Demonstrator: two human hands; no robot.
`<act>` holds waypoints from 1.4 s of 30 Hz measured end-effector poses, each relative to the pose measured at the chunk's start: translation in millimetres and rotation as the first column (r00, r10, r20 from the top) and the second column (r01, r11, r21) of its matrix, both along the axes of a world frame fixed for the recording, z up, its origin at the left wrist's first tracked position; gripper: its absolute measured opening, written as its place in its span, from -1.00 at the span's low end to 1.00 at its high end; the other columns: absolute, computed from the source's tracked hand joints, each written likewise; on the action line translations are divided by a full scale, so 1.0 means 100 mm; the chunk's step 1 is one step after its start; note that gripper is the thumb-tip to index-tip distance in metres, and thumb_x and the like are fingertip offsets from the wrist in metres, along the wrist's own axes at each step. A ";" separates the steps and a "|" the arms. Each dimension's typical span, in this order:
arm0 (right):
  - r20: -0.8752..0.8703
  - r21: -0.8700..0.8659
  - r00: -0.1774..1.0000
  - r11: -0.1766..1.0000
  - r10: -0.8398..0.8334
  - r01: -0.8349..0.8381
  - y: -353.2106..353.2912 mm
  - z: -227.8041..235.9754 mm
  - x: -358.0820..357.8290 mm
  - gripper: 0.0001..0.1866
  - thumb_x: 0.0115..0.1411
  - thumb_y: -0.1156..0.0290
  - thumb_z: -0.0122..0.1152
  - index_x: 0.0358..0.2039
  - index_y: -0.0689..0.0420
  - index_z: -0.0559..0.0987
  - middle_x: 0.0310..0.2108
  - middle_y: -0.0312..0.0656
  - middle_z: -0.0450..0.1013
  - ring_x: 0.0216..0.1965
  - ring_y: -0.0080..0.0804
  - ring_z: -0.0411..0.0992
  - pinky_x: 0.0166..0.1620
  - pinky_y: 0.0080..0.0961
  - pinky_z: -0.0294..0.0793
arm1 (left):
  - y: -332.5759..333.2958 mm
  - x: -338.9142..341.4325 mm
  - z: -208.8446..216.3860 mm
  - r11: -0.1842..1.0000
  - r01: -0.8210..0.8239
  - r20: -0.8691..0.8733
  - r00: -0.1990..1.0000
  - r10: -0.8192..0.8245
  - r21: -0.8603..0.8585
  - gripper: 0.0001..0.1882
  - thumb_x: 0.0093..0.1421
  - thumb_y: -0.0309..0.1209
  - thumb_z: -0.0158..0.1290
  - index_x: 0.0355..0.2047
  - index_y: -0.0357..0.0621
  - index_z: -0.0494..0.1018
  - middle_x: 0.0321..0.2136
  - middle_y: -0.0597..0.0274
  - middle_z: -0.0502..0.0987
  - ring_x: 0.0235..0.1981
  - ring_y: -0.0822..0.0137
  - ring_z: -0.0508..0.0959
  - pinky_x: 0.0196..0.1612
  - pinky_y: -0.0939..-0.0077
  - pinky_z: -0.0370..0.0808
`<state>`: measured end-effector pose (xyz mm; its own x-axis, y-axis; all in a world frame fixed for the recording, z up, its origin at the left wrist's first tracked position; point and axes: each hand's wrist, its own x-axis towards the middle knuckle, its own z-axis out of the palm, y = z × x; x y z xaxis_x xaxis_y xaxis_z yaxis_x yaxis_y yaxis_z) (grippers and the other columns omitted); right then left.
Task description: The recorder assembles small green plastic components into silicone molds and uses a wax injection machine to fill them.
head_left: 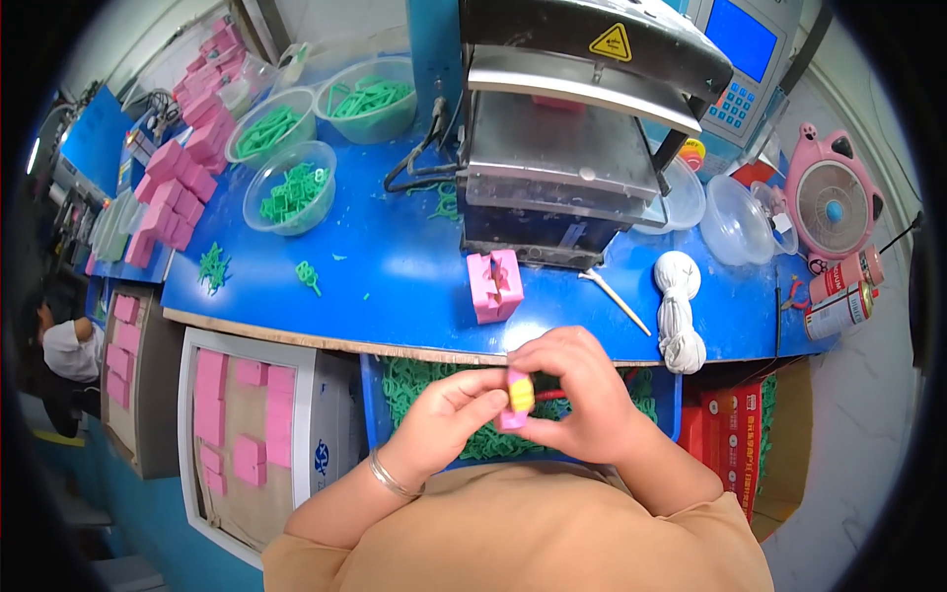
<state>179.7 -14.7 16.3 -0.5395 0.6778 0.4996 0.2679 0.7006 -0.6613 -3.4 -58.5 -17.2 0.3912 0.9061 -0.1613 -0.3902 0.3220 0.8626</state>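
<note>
Pink and yellow, the small piece (520, 396) is above the blue bin (372, 403), in the fingertip grip of left hand (446, 412) and right hand (582, 395); it seems light, stiff, best taken at its ends

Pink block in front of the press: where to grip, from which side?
Likely best: pinch the pink block across its outer left and right sides, coming from the near side. Nothing stands against either; its top is notched, and the press is close behind.
</note>
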 end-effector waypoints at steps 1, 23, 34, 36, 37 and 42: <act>0.015 -0.005 1.000 1.000 0.026 -0.026 -0.03 0.01 0.00 -0.44 -0.23 0.39 0.44 -0.17 0.17 0.41 -0.25 -0.10 0.43 -0.19 -0.12 0.39 -0.13 -0.32 0.34 | 0.01 0.00 0.01 0.998 0.048 0.009 0.999 -0.047 -0.044 -0.61 0.21 -0.43 -0.03 0.02 -0.34 0.27 -0.14 0.11 0.43 -0.13 0.38 0.44 -0.09 0.51 0.41; -0.124 0.119 0.992 0.993 -0.010 0.025 0.06 0.25 -0.08 -0.48 -0.24 0.55 0.36 -0.18 0.18 0.41 -0.24 -0.08 0.37 -0.24 -0.14 0.35 -0.16 -0.35 0.35 | 0.15 0.05 0.33 0.998 0.032 0.218 0.975 -0.044 0.062 -0.70 0.23 -0.43 -0.06 -0.10 -0.41 0.36 -0.26 0.07 0.50 -0.18 0.34 0.49 -0.07 0.50 0.41; -0.281 0.016 0.959 0.999 0.041 -0.038 0.35 0.30 -0.20 -0.37 -0.13 0.55 0.33 0.00 0.21 0.30 -0.14 -0.06 0.28 -0.23 -0.30 0.36 -0.15 -0.46 0.40 | 0.66 0.06 0.12 0.593 -0.126 -0.446 0.540 0.713 0.795 -0.31 -0.15 -0.46 0.27 0.01 -0.21 0.21 -0.16 0.11 0.39 -0.19 0.19 0.44 -0.12 0.44 0.40; -0.255 -0.086 0.957 0.982 0.139 -0.166 0.35 0.31 -0.40 -0.35 -0.07 0.48 0.31 0.04 0.22 0.22 -0.13 -0.03 0.23 -0.19 -0.23 0.34 -0.14 -0.41 0.39 | 0.65 0.11 0.17 0.689 -0.010 -0.484 0.704 0.520 0.725 -0.45 -0.08 -0.47 0.19 -0.07 -0.22 0.23 -0.24 0.13 0.40 -0.26 0.25 0.46 -0.20 0.46 0.41; -0.211 -0.125 0.972 0.984 0.102 -0.130 0.38 0.28 -0.46 -0.41 -0.03 0.45 0.27 0.01 0.25 0.24 -0.13 0.03 0.22 -0.17 -0.14 0.33 -0.12 -0.37 0.38 | 0.61 0.13 0.21 0.617 0.108 -0.556 0.573 0.602 0.779 -0.52 -0.05 -0.49 0.15 -0.11 -0.23 0.24 -0.28 0.14 0.40 -0.28 0.27 0.46 -0.24 0.47 0.41; -0.020 -0.222 0.957 0.934 -0.290 0.279 0.45 0.11 -0.19 -0.49 0.02 0.52 0.20 -0.01 0.27 0.25 -0.18 -0.02 0.22 -0.32 -0.29 0.34 -0.20 -0.46 0.39 | 0.54 -0.03 -0.03 0.867 -0.306 -0.170 0.903 0.395 0.394 -0.58 0.15 -0.63 -0.05 0.01 -0.21 0.14 -0.05 0.13 0.35 -0.04 0.34 0.41 -0.03 0.53 0.41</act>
